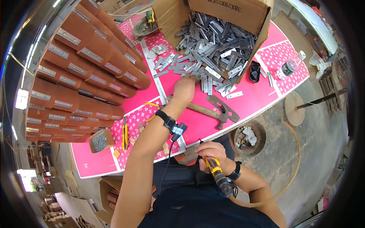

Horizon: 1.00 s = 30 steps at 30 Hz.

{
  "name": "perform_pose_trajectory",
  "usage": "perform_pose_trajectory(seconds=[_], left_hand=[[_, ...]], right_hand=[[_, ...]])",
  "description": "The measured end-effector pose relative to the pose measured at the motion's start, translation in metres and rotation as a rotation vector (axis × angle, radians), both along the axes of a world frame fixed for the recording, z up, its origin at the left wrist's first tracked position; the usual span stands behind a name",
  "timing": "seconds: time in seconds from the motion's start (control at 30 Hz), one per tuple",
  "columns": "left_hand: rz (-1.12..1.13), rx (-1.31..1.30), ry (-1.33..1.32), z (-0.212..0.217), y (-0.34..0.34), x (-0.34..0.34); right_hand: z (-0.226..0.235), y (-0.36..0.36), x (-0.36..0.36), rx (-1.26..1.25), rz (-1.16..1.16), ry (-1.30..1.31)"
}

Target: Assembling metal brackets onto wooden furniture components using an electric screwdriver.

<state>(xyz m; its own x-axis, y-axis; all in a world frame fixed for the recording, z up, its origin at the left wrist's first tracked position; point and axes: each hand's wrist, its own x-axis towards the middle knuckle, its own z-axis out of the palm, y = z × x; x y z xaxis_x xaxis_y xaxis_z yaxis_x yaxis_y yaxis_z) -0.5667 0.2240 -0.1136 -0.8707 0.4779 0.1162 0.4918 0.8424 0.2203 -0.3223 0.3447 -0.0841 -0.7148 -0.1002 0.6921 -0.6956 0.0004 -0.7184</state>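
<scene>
My left hand (185,88) reaches to the near edge of a pile of grey metal plates (213,41). Its fingers are bent down among the plates, and what they pinch is hidden. In my right hand (213,151), close to my body, is a yellow and black air screwdriver (216,169), its thin bit pointing at the table edge. A tan air hose (262,204) runs from its rear end. Between my hands lies a hammer (205,111) with a wooden handle on the pink table (251,104).
Stacked brown cylinders (76,72) with metal plates rise at the left. An open cardboard box (228,15) holds the pile. A yellow cutter (125,136) and a small box of screws (100,141) lie left. At right are a plastic bottle (289,67) and, below, a bin (258,148).
</scene>
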Motion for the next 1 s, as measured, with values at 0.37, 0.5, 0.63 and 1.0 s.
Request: perform_pose_trajectory(seconds=[0.37,0.5,0.63,1.0], left_hand=[[0.184,0.619,-0.219,0.029,-0.047,0.032],[0.170,1.030,-0.547,0.089,-0.115,0.089],[0.300,0.985,-0.478,0.086,-0.196,0.152],[0.407,1.282,-0.530,0.015,-0.233,0.168]], right_hand=[[0.000,-0.019,0.002,0.037,-0.071,-0.009],[-0.004,-0.015,0.006,-0.002,-0.126,-0.085],[-0.012,-0.015,0.006,-0.056,-0.104,-0.148],[-0.017,-0.030,-0.002,-0.109,-0.051,-0.207]])
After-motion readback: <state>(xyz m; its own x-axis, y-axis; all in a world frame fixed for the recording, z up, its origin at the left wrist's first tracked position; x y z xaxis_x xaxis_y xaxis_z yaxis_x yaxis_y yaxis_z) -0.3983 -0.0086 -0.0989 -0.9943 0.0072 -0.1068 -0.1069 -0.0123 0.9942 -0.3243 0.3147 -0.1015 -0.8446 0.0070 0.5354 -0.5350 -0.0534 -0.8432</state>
